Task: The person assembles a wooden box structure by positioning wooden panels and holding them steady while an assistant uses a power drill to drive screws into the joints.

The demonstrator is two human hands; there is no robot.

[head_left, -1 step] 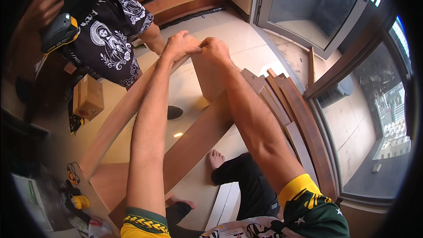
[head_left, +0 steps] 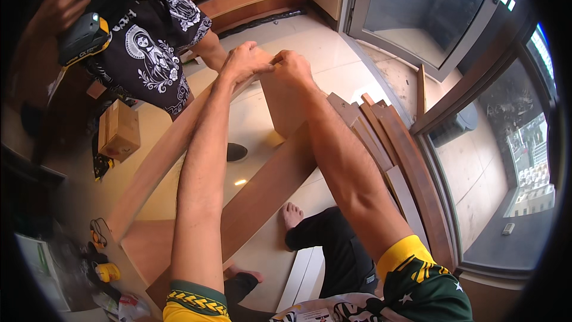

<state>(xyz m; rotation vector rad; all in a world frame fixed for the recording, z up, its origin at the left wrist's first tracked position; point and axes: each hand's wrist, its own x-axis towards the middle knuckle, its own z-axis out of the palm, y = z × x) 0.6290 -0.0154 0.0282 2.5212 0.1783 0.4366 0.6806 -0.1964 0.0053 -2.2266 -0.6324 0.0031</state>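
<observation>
A wooden frame of brown boards stands on the floor before me, its long left board (head_left: 158, 152) and right board (head_left: 268, 188) running away from me. My left hand (head_left: 245, 63) is closed over the frame's far corner. Close beside it, my right hand (head_left: 291, 70) grips the top edge of the far end board (head_left: 282, 107) with bent fingers. The fingertips of both hands nearly meet; anything small between them is hidden. At the upper left, a co-worker in dark patterned shorts (head_left: 152, 59) holds a cordless power tool (head_left: 84, 39), its battery end showing.
Several loose planks (head_left: 396, 137) lie to the right, along a glass door frame (head_left: 438, 173). A cardboard box (head_left: 119, 130) sits left of the frame. Nearer stand a yellow tape roll (head_left: 108, 272) and a cable (head_left: 98, 234). My bare foot (head_left: 292, 215) is beside the right board.
The co-worker's power tool and leg have shifted slightly to the right. My hands and the frame stay in place.
</observation>
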